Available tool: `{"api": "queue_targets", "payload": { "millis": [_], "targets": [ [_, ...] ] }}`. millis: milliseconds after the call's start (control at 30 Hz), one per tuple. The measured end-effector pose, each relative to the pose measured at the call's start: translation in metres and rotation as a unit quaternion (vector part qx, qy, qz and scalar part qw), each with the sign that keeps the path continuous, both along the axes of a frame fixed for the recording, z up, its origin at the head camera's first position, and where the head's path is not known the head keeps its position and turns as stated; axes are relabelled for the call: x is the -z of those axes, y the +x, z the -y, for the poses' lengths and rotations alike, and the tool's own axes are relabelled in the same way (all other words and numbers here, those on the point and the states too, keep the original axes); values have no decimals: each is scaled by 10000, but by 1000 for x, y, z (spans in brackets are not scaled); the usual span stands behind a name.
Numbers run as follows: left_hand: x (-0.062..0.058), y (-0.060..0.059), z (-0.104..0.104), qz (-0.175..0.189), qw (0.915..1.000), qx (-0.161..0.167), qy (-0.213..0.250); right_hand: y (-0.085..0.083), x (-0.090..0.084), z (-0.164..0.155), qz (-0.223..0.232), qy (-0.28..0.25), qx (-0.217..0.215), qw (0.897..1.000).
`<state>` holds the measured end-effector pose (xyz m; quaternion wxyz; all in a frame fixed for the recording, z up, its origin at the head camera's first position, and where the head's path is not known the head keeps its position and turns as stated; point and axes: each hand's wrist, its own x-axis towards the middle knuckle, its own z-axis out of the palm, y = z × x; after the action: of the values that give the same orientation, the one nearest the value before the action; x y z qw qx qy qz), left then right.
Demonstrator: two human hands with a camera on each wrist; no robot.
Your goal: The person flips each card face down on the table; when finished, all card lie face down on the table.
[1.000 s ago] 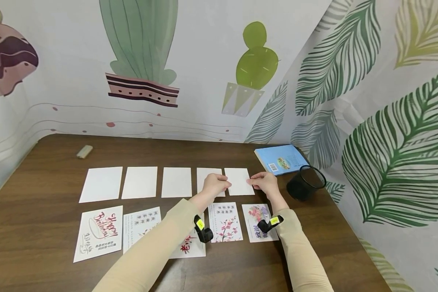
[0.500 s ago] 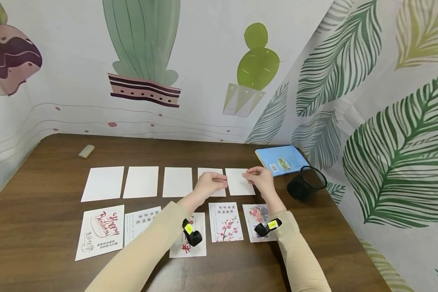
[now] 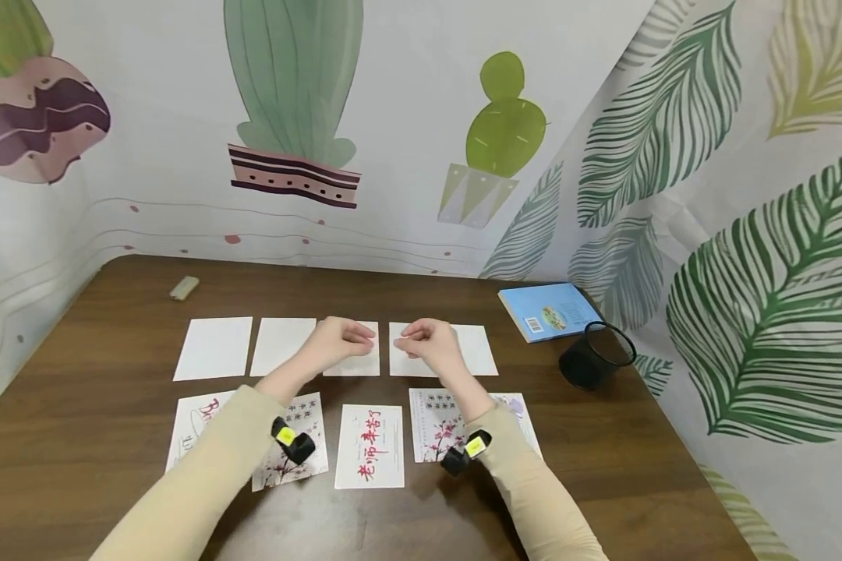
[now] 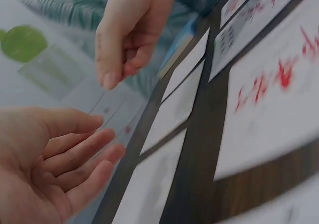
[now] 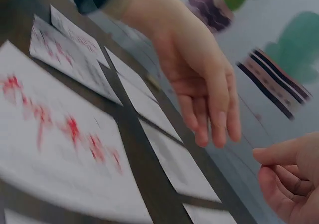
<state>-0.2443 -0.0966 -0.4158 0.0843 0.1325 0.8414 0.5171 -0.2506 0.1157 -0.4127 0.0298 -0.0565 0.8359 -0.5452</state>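
Both hands are hovering just above the far row of blank cards, holding nothing. From the head camera, the left hand [image 3: 340, 340] and right hand [image 3: 426, 345] look loosely curled; the left wrist camera is showing the left hand's fingers [image 4: 75, 154] relaxed and apart. Five blank cards [image 3: 214, 347] are lying in that row, the middle ones under the hands. Nearer the person, five printed cards are lying, the red-lettered card [image 3: 369, 446] between the wrists.

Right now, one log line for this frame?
left grip: open, holds nothing, over blank cards | right grip: open, holds nothing, over same row | printed cards: near row | black cup: right
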Motion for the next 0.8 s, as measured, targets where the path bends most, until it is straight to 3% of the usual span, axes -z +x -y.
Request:
{"api": "queue_targets", "payload": {
  "millis": [367, 600, 800],
  "targets": [
    [-11, 21, 101, -123, 9975, -133, -683, 28, 14, 88, 676, -93, -1284, 9894],
    [-7, 48, 152, 25, 9934, -437, -1064, 47, 12, 129, 958, 106, -1628, 9819],
    [0, 69, 179, 153, 9893, -217, -1434, 58, 13, 152, 1152, 116, -1679, 9790]
  ]
}}
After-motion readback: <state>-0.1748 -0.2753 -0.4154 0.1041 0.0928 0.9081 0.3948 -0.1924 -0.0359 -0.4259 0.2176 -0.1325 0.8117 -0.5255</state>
